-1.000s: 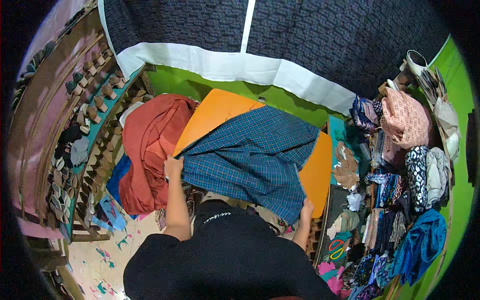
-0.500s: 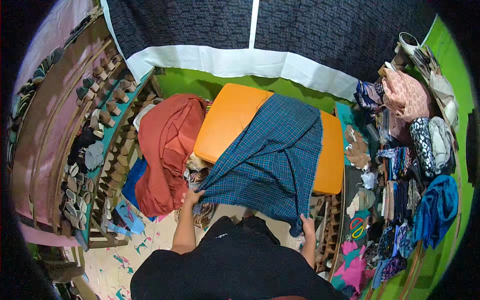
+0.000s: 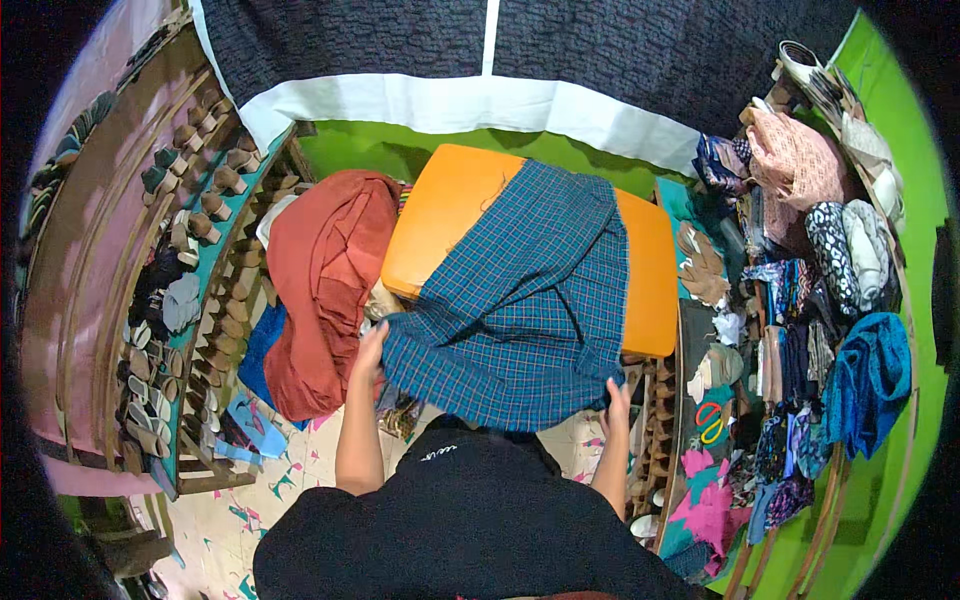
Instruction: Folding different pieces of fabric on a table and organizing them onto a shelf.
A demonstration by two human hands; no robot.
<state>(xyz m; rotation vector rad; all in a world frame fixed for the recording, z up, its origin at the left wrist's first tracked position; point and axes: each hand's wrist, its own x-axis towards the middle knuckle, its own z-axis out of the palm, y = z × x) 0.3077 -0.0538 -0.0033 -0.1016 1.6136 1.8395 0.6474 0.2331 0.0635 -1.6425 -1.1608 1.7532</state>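
A dark blue-green plaid cloth [image 3: 520, 290] lies across an orange tabletop [image 3: 652, 270], and its near part hangs over the front edge. At the cloth's near left corner, my left hand [image 3: 371, 350] is closed on the fabric. My right hand [image 3: 615, 408] grips the near right corner, its fingers partly hidden by the fabric. Between the hands the cloth sags in loose folds toward my body. Left of the tabletop, close to my left hand, a rust-red cloth [image 3: 330, 270] is heaped.
Racks of shoes and wooden shoe forms [image 3: 228, 180] curve along the left. The right shelf holds folded fabrics [image 3: 790, 350], yellow-and-red-handled scissors [image 3: 710, 422] and pink scraps [image 3: 712, 510]. A dark curtain with a white border [image 3: 420, 105] hangs behind. Scraps litter the floor [image 3: 215, 540].
Both hands have risen and moved slightly away from my body, lifting the plaid cloth's near edge, which now billows between them. The whole view has shifted a little.
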